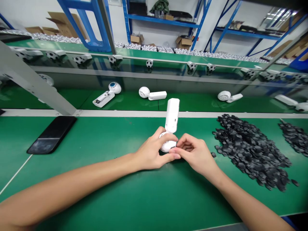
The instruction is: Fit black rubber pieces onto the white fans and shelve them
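Observation:
A white handheld fan (172, 114) stands tilted over the green table, its round head low and its handle pointing away from me. Around the round head, the fingers of my left hand (156, 149) are closed. My right hand (194, 152) pinches at the right side of the same head, thumb and forefinger against a small dark spot there. Whether a small piece sits between those fingertips is hidden. To the right of my right hand lies a heap of small black plastic pieces (250, 149).
A black phone (51, 134) lies on the left of the table (101, 138). Beyond the white rail, more white fans (157, 95) rest on a green belt (192, 101). A slanted metal post (40, 70) rises at left. Another black heap (295, 136) is at far right.

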The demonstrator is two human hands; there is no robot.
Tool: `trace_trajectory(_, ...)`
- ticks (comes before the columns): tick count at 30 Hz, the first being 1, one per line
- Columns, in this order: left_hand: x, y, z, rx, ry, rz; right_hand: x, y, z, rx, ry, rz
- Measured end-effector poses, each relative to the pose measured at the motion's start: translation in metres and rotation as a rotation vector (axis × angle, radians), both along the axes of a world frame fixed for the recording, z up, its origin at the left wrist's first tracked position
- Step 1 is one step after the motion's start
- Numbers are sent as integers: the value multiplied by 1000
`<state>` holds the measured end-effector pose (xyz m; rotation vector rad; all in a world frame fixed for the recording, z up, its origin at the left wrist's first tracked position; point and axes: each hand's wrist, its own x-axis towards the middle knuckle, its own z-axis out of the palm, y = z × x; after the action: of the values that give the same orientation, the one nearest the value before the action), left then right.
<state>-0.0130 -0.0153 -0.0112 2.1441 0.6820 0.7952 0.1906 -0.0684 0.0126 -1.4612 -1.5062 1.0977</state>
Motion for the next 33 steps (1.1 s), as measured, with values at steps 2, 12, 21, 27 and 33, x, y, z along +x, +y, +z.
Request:
trace_trajectory(2,1,0,1,-3,-20,-2,-1,1,0,9,14,-1)
trace_trajectory(12,3,10,2,-254,-184,40,49,20,20,-38,-281,281)
trace_trajectory(21,0,14,6,-533,-232,28,86,18,21,-292,-568,429)
trace_trajectory(27,1,16,2,-439,-230,45,84,17,21,-273,-592,484)
trace_trajectory(33,4,14,-1,-471,-242,49,81,18,21,-242,-657,481)
